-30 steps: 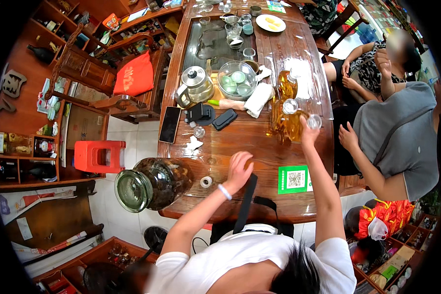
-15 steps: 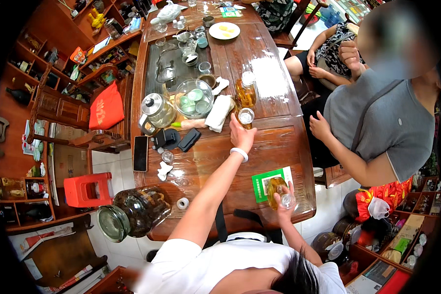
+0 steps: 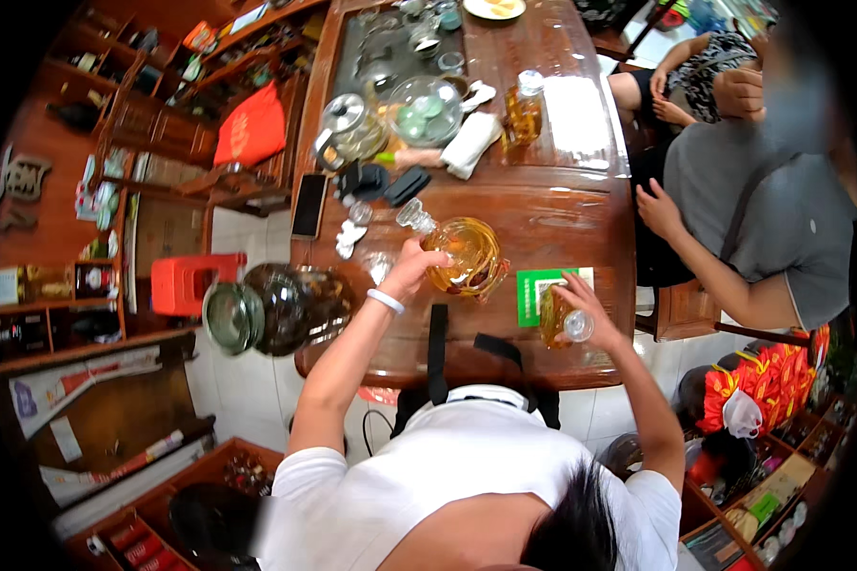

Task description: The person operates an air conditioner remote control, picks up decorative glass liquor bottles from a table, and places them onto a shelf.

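Observation:
My left hand [image 3: 409, 271], with a white bangle at its wrist, is closed round the neck of a round glass bottle [image 3: 471, 255] of amber liquid. This bottle is tilted over the near table, its clear stopper pointing up and left. On the right, my right hand [image 3: 595, 312] grips a second glass bottle [image 3: 552, 322] of yellow liquid, with its clear stopper towards me. That bottle is over the edge of a green and white card [image 3: 528, 303]. Farther back, a third amber bottle [image 3: 523, 114] stands on the table beside a rolled white towel [image 3: 472, 146].
At the left table edge, a big dark jar [image 3: 281, 309] lies on its side. A phone [image 3: 309, 205], a glass kettle [image 3: 354, 128] and a glass bowl of cups [image 3: 427, 109] sit farther back. A seated person in grey [image 3: 762, 209] is at the right.
My left hand has drawn back from the table's middle towards me, bringing its bottle, which now leans over. My right hand keeps its bottle by the card. The view has shifted.

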{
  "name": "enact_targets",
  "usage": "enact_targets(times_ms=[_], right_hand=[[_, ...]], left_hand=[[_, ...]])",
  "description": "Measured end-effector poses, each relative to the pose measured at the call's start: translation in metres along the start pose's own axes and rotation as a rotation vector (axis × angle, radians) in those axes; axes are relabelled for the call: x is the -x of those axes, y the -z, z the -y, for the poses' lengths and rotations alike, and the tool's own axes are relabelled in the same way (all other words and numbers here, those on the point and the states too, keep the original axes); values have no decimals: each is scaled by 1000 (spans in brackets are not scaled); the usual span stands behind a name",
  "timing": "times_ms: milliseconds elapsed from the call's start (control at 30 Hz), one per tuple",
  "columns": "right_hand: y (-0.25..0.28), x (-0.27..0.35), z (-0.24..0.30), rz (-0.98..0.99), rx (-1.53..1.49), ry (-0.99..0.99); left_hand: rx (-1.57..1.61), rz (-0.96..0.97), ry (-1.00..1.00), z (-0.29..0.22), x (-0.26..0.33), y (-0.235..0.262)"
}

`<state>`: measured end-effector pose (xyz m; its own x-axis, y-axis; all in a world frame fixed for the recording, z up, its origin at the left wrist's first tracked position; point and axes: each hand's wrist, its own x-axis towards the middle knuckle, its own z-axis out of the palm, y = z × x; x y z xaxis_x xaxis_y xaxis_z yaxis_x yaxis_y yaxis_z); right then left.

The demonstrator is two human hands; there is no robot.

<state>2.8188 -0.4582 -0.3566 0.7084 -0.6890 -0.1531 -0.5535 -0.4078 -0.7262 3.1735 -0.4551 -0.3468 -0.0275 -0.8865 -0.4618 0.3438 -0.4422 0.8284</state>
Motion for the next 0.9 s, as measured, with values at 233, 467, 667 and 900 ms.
enact_targets(times_ms=[233, 467, 667, 900], right_hand=[[-29, -31, 6, 78, 102, 248], [-60, 8, 11, -497, -19, -200], [-88, 78, 51, -716, -328, -384], [-99, 182, 94, -1008, -642, -546]], left_hand=[[-48, -184, 77, 21, 123, 31], [-257, -256, -286, 60, 201, 42], [-394, -198, -235, 98, 221, 60], [-615, 16, -138, 91, 212, -15]])
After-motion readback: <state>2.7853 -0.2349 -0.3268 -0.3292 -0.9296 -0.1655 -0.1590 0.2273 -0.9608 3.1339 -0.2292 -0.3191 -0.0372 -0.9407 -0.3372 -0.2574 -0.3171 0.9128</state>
